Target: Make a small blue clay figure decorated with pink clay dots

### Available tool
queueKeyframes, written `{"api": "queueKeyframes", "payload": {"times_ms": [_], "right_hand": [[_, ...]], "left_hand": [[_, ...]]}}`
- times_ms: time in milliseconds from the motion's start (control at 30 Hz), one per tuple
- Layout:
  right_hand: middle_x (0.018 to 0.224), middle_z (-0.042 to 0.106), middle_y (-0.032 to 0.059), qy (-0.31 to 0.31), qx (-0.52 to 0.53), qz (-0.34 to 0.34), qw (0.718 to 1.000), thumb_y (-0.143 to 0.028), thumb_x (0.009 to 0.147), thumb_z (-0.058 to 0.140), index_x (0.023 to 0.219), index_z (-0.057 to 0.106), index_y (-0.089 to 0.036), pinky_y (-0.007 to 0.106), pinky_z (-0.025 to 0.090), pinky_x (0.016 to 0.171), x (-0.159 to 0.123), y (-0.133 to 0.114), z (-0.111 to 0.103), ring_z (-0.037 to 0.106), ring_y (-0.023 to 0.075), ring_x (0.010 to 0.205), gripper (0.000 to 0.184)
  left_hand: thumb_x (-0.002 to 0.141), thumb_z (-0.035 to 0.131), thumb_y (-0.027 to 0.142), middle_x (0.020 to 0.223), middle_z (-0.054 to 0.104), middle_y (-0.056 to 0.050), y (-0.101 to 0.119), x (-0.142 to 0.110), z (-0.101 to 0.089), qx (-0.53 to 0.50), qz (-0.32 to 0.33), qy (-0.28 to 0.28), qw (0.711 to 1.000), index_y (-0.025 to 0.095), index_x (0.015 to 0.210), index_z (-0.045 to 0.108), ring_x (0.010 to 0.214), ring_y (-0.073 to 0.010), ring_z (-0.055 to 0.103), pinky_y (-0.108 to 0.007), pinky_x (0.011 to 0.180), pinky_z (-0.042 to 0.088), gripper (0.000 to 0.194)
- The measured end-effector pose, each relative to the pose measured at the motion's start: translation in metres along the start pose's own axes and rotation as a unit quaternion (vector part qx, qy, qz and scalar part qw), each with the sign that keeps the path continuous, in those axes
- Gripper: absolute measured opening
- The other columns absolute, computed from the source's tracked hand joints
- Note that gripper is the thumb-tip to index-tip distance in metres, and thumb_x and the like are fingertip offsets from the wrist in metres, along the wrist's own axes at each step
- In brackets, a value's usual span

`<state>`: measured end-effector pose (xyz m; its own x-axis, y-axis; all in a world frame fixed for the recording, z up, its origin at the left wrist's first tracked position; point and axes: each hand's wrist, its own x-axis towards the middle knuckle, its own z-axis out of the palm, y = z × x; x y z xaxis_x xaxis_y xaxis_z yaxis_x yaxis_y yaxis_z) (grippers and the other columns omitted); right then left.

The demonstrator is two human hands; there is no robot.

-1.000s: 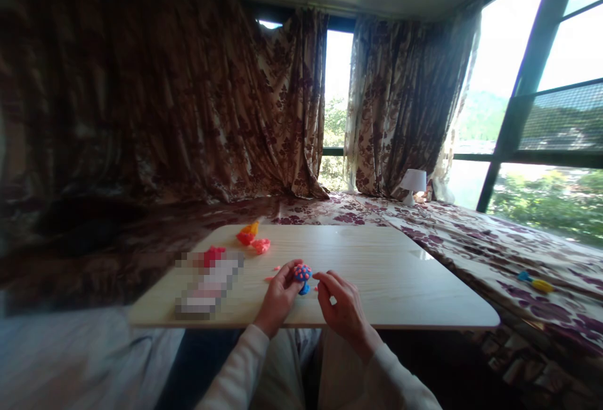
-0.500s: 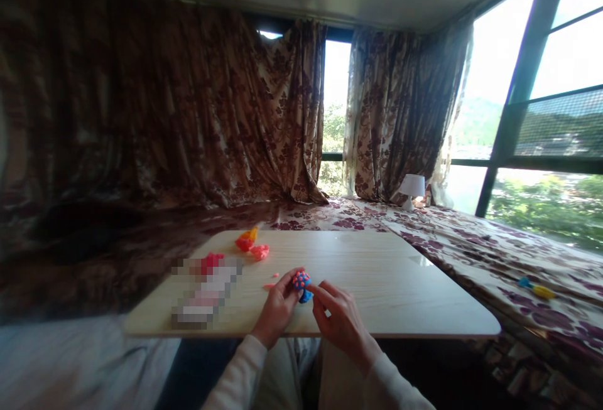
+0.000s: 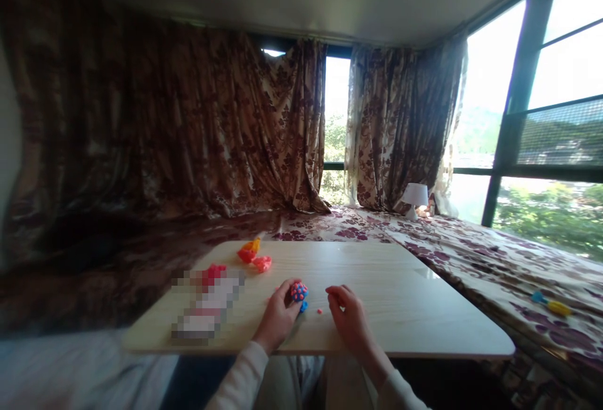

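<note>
Between the thumb and fingers of my left hand (image 3: 279, 314) is a blue clay mushroom (image 3: 299, 291) whose rounded cap is dotted with pink bits. Its blue lower part (image 3: 304, 307) shows below the cap, beside my fingers. To the right, apart from the mushroom, my right hand (image 3: 347, 313) hovers over the table with its fingers curled together. Whatever may be in that pinch is too small to see. A tiny pink piece of clay (image 3: 320, 311) lies on the table between the hands. More pink bits are partly covered by my left hand.
Crumpled orange and red wrappers (image 3: 249, 250) and a pink one (image 3: 262, 264) lie at the back left of the pale table (image 3: 400, 297). A red lump (image 3: 214, 274) sits by a blurred-out box (image 3: 207, 309). A blue-and-yellow item (image 3: 558, 307) and a lamp (image 3: 415, 195) are on the patterned cloth.
My right hand first brought a fingertip to the mushroom's cap, then drew back to the right, uncovering the small pink piece. My left hand still holds the mushroom. The view has tilted up slightly.
</note>
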<state>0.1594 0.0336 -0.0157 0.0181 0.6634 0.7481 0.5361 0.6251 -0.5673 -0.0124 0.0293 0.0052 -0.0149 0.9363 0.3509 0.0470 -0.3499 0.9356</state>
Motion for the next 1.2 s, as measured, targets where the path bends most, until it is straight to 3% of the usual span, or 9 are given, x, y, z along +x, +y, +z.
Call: {"api": "queueKeyframes", "payload": {"times_ms": [167, 300, 433, 667, 900, 1200], "right_hand": [[0.073, 0.066, 0.0043, -0.097, -0.099, -0.023, 0.99, -0.011, 0.072, 0.06, 0.074, 0.073, -0.023, 0.029, 0.045, 0.067, 0.002, 0.002, -0.001, 0.059, 0.0189, 0.071, 0.018], [0.08, 0.066, 0.0036, -0.191, -0.123, -0.013, 0.974, -0.02, 0.075, 0.063, 0.085, 0.074, -0.029, 0.029, 0.042, 0.072, 0.007, -0.003, -0.01, 0.057, 0.0188, 0.079, 0.017], [0.085, 0.065, 0.0018, -0.239, -0.126, 0.01, 0.963, -0.024, 0.078, 0.061, 0.084, 0.073, -0.03, 0.028, 0.039, 0.078, 0.012, -0.007, -0.014, 0.055, 0.0179, 0.084, 0.015], [0.081, 0.064, 0.0036, -0.19, -0.094, 0.01, 0.977, -0.015, 0.078, 0.053, 0.074, 0.067, -0.019, 0.026, 0.04, 0.074, 0.011, -0.008, -0.007, 0.055, 0.0172, 0.08, 0.015], [0.073, 0.064, 0.0023, -0.125, 0.034, 0.08, 0.988, -0.022, 0.079, 0.047, 0.079, 0.064, -0.018, 0.024, 0.044, 0.063, 0.01, 0.005, -0.006, 0.058, 0.0142, 0.064, 0.018], [0.078, 0.064, 0.0066, -0.094, 0.076, 0.073, 0.99, -0.021, 0.075, 0.049, 0.08, 0.072, -0.016, 0.026, 0.048, 0.065, 0.012, 0.011, -0.004, 0.061, 0.0158, 0.07, 0.024]], "left_hand": [[0.062, 0.063, 0.016, 0.099, 0.066, -0.008, -0.005, -0.003, 0.001, 0.022, 0.012, -0.016, 1.0, 0.015, 0.101, 0.061, 0.095, -0.0203, 0.061, -0.032, 0.091, 0.044, 0.039], [0.062, 0.061, 0.016, 0.102, 0.066, -0.009, -0.008, -0.002, 0.002, 0.016, 0.004, -0.032, 0.999, 0.014, 0.109, 0.056, 0.095, -0.0195, 0.061, -0.032, 0.092, 0.044, 0.047], [0.063, 0.061, 0.015, 0.104, 0.065, -0.009, -0.012, 0.0, 0.001, 0.031, 0.008, -0.026, 0.999, 0.014, 0.11, 0.057, 0.096, -0.0201, 0.061, -0.033, 0.092, 0.044, 0.047], [0.06, 0.063, 0.011, 0.104, 0.065, -0.008, -0.01, -0.002, 0.001, 0.041, 0.017, -0.019, 0.999, 0.017, 0.11, 0.059, 0.096, -0.0194, 0.06, -0.032, 0.094, 0.042, 0.05], [0.058, 0.068, 0.013, 0.1, 0.066, -0.007, 0.001, -0.004, 0.001, 0.02, -0.008, 0.011, 1.0, 0.017, 0.103, 0.064, 0.092, -0.0191, 0.061, -0.029, 0.086, 0.045, 0.045], [0.062, 0.067, 0.019, 0.103, 0.064, -0.007, 0.001, -0.005, -0.004, 0.004, -0.008, -0.029, 1.0, 0.016, 0.109, 0.059, 0.089, -0.0179, 0.061, -0.027, 0.08, 0.048, 0.048]]}}
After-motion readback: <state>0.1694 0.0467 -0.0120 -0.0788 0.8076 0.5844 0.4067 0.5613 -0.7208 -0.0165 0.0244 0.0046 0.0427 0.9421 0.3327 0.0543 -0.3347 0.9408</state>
